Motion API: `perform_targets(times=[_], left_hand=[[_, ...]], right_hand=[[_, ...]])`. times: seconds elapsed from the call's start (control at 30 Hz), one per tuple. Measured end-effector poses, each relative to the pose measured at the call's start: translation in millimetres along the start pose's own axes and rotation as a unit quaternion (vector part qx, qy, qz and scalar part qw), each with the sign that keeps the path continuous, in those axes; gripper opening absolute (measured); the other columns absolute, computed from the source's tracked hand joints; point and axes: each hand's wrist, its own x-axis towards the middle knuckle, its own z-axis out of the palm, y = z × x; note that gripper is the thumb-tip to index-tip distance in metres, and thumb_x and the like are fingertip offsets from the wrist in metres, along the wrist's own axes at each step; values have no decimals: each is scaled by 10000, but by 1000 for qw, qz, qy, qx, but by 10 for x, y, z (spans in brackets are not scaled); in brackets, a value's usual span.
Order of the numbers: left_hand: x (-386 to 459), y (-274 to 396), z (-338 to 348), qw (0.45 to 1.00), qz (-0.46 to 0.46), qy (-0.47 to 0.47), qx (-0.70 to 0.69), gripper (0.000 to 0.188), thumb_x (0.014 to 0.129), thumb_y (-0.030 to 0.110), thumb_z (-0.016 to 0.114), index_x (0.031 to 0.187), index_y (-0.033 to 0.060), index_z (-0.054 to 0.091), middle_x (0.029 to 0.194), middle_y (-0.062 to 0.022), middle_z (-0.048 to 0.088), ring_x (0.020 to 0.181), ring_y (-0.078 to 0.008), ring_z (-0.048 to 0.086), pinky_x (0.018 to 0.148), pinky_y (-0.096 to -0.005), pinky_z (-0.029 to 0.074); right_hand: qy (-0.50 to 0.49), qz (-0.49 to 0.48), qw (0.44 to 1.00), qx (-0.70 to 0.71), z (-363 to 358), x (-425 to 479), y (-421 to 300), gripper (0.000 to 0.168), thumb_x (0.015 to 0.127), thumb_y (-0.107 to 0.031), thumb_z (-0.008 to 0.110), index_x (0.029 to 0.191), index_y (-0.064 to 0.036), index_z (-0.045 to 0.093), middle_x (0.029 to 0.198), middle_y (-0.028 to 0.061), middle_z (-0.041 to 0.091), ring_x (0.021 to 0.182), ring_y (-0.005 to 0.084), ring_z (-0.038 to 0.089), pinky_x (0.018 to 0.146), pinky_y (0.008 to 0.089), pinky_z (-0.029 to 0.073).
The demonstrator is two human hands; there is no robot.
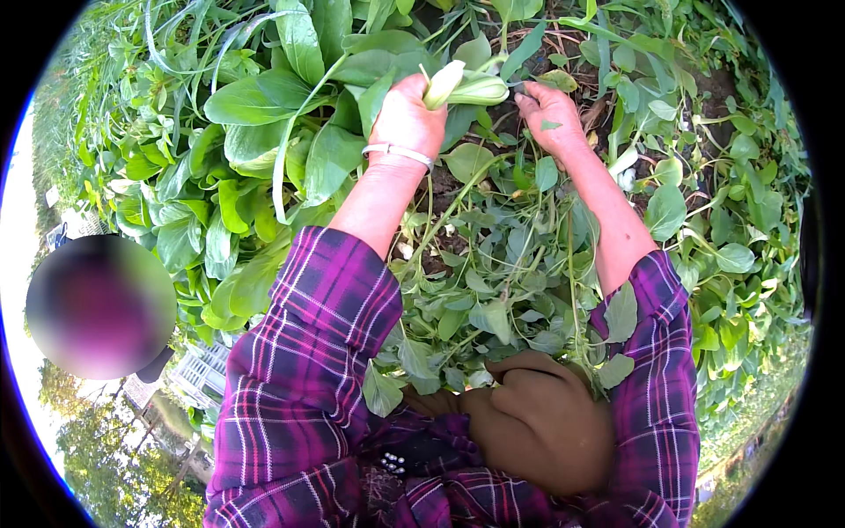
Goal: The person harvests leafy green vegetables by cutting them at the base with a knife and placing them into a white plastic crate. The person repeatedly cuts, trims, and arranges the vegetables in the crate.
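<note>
My left hand (pixel 409 115) is closed around a bunch of leafy greens, and a pale bangle circles its wrist. The cut-looking, whitish-green stalk bases (pixel 478 89) stick out to the right of my fist. Broad green leaves (pixel 383 56) of the bunch spread behind and to the left of it. Just right of the stalk bases is my right hand (pixel 551 119), its thumb and fingers drawn together. A thin bluish strip shows at those fingertips; whether it is a blade or a leaf, and whether I grip it, cannot be told. A leaf scrap lies on the back of this hand.
Broad-leaved greens (pixel 264 99) grow thickly on the left. Slender-stemmed leafy plants (pixel 488 284) lie between my forearms, up against my brown-clad knee (pixel 548 422). Dark soil (pixel 449 181) shows through gaps. More foliage (pixel 739 198) stands at right. A blurred round patch covers something at far left.
</note>
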Motion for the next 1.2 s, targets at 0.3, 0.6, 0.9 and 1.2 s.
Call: perform_targets(times=[0.3, 0.6, 0.9, 1.2], left_hand=[[-460, 215, -538, 814, -198, -117, -534, 238, 712, 11, 597, 914, -62, 495, 834, -151, 573, 725, -211, 594, 636, -246, 504], [-679, 447, -773, 995, 29, -12, -95, 328, 736, 75, 563, 1050, 20, 482, 1004, -149, 517, 898, -235, 540, 712, -300, 464], [-747, 520, -426, 978, 40, -183, -92, 663, 657, 171, 599, 1196, -32, 269, 860, -218, 555, 782, -337, 556, 716, -345, 449], [-152, 484, -655, 941, 61, -238, 234, 638, 610, 147, 614, 1156, 3, 318, 801, -185, 578, 738, -302, 578, 674, -371, 470]], right_hand=[[-19, -44, 829, 558, -465, -510, -318, 333, 759, -257, 586, 983, -23, 508, 815, 42, 575, 608, 58, 504, 454, 153, 394], [18, -20, 892, 450, -720, -836, -500, 348, 669, -142, 678, 952, -23, 514, 716, 13, 560, 547, 49, 484, 450, 160, 379], [-140, 86, 890, 424, -484, -841, -814, 299, 793, -317, 516, 920, -49, 481, 708, 5, 526, 533, 65, 460, 438, 185, 347], [87, -22, 945, 314, -451, 285, -679, 115, 816, -139, 467, 863, -35, 451, 742, 22, 552, 565, 60, 478, 466, 191, 373]])
